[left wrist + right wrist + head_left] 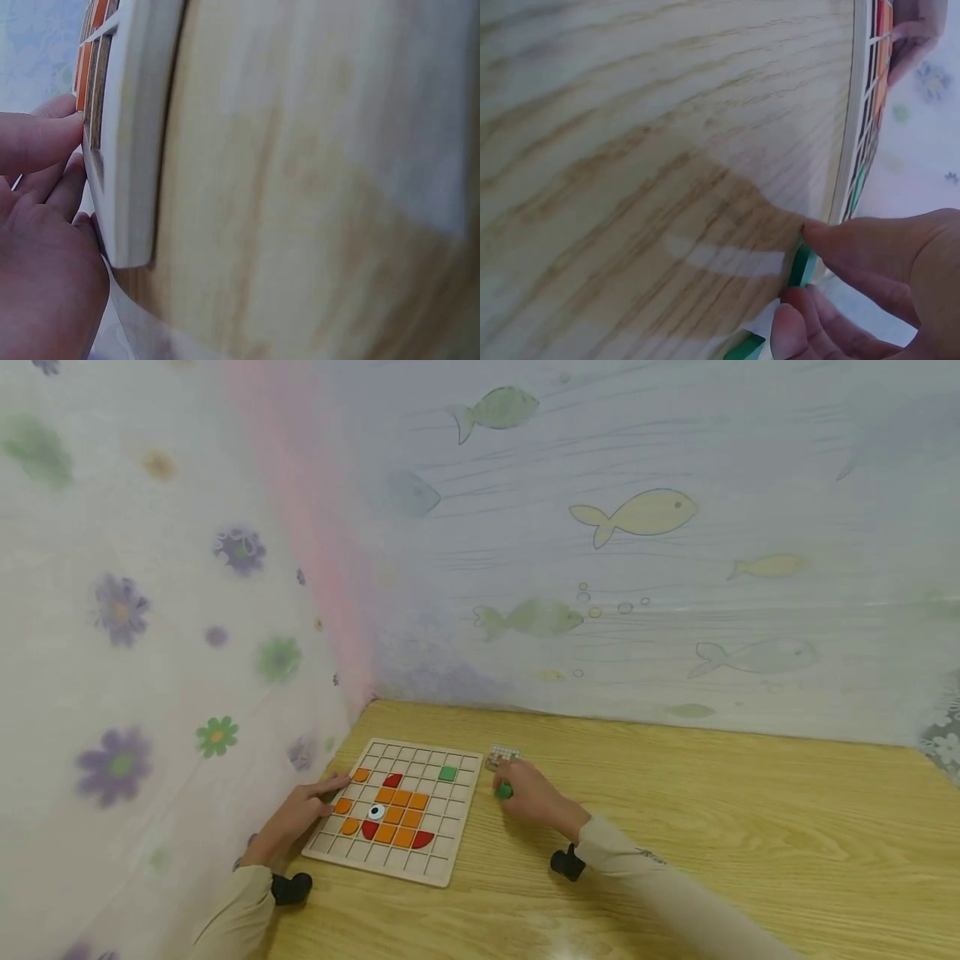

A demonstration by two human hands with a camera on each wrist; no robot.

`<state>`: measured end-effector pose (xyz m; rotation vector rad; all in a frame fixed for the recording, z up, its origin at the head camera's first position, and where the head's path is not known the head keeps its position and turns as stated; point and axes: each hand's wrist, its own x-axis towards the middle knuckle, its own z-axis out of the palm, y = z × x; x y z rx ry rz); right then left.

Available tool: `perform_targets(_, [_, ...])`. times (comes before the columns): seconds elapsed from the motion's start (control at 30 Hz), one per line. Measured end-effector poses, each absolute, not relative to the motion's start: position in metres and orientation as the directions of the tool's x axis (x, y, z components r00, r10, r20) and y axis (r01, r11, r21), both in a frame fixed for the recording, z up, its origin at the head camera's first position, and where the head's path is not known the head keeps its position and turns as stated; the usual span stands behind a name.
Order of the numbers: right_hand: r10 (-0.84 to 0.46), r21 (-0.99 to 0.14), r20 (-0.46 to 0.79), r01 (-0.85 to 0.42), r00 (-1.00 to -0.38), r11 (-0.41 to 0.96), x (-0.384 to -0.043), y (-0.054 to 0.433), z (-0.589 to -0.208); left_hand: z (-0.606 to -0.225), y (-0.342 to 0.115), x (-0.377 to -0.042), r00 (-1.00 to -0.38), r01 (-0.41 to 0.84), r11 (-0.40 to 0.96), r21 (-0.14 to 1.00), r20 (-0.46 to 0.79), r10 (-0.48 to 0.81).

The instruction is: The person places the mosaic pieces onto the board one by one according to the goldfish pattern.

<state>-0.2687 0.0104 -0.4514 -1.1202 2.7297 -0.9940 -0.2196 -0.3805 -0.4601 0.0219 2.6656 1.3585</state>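
Observation:
A square wooden grid board (442, 865) lies on the table, and my left hand (298, 817) rests on its left edge with the fingers stretched out. The board bears several orange square tiles (402, 797), orange round-edged pieces, red curved pieces (423, 840), a white eye piece (376, 812) and one green square tile (447, 773). Just right of the board, my right hand (534, 797) pinches a green tile (802, 265) between thumb and fingers, low over the table. A second green piece (744, 348) shows beside those fingers in the right wrist view.
A small patterned card (502, 753) lies beyond my right hand, near the board's far right corner. The wood-grain table (712, 802) stretches to the right. Fabric or papered walls with flowers (120, 764) and fish (645, 514) stand close on the left and behind.

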Motion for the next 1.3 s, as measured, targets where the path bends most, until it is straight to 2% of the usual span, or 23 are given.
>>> perform_targets(0.23, [-0.612,-0.607,0.234,-0.605,-0.756,0.516,-0.269,0.01,-0.456,-0.46,-0.38,-0.221,-0.985,-0.084,0.589,0.804,-0.156,0.073])
perform_targets(0.5, [-0.595,-0.631,0.212,-0.574,-0.775,0.522,-0.267,0.012,-0.454,-0.458,-0.381,-0.219,-0.986,-0.077,0.582,0.81,-0.149,0.078])
perform_targets(0.8, [-0.606,-0.615,0.243,-0.603,-0.758,0.508,-0.269,0.013,-0.457,-0.458,-0.38,-0.219,-0.985,-0.075,0.579,0.812,-0.149,0.081])
perform_targets(1.07, [-0.613,-0.589,0.361,-0.682,-0.702,0.434,-0.269,0.007,-0.454,-0.458,-0.385,-0.219,-0.988,-0.062,0.6,0.797,-0.136,0.079])
perform_targets(1.3, [-0.621,-0.598,0.353,-0.679,-0.7,0.426,-0.27,-0.002,-0.454,-0.461,-0.384,-0.221,-0.987,-0.057,0.59,0.805,-0.135,0.088])
